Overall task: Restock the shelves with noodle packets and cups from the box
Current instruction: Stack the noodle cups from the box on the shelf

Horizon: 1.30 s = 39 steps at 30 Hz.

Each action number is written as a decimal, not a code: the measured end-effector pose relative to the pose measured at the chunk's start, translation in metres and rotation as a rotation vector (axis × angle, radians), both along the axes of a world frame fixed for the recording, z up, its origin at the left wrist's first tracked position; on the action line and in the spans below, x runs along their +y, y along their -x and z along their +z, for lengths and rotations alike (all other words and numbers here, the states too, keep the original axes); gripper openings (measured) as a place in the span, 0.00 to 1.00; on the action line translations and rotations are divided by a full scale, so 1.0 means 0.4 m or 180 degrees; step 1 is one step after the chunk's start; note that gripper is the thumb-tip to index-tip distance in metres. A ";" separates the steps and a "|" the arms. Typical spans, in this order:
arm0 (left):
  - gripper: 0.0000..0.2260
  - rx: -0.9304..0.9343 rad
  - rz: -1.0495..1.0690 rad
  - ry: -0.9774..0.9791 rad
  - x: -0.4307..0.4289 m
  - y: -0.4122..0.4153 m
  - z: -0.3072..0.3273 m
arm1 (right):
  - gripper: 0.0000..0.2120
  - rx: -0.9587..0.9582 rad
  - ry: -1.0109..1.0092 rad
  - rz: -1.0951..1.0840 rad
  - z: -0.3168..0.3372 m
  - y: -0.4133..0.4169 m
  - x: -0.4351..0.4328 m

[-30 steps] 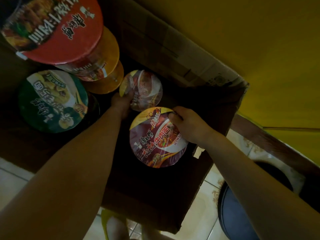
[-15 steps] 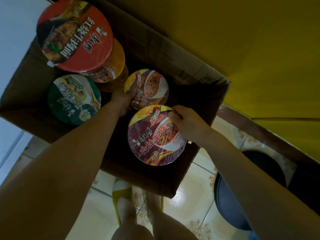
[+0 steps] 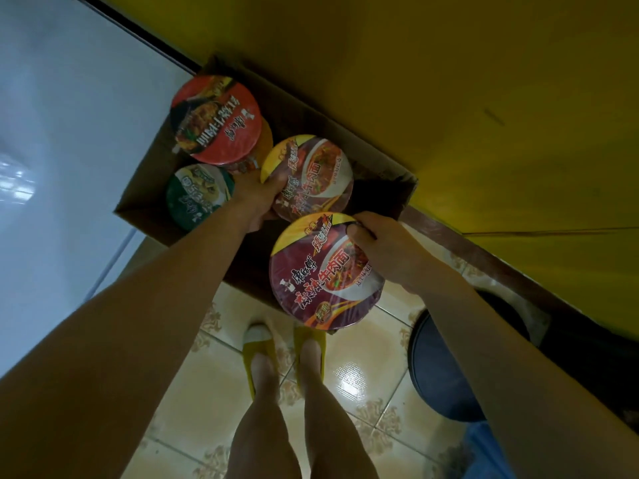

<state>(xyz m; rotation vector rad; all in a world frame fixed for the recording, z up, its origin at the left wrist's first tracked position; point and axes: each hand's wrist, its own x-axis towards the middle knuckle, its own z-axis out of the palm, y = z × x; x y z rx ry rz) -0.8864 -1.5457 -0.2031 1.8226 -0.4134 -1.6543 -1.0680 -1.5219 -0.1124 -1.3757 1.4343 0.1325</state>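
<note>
Gripping the first purple cup (image 3: 313, 174) in the left hand (image 3: 257, 200), with fingers curled tight round its near rim, over the open cardboard box (image 3: 145, 188). Pinching the second purple cup (image 3: 325, 271) in the right hand (image 3: 387, 250), with fingertips hooked over the lid's far edge, out past the box's near wall. Both round, flat-topped, wrapped in glossy film. Down in the box: a red-lidded cup (image 3: 216, 119) stacked high on another, just beside a green-lidded cup (image 3: 197, 195). Underneath, shiny patterned floor tiles (image 3: 363, 375) and yellow slippers (image 3: 259, 344).
</note>
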 end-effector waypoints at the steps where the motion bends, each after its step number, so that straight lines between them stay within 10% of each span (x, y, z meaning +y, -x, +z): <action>1: 0.21 -0.0002 -0.0015 0.0008 0.003 -0.006 0.035 | 0.16 -0.0004 -0.0011 0.0013 0.031 -0.001 0.005; 15: 0.14 -0.0865 -0.0059 0.0689 0.021 -0.101 0.709 | 0.15 -0.0471 0.0283 0.0317 0.580 -0.052 -0.007; 22: 0.33 -0.1770 -0.0314 0.1291 0.052 -0.105 1.079 | 0.12 -0.0658 0.0698 0.0445 0.885 -0.022 -0.033; 39: 0.18 -0.2736 -0.0111 0.2290 0.092 -0.120 1.796 | 0.17 -0.0793 0.1913 0.1188 1.516 0.026 0.003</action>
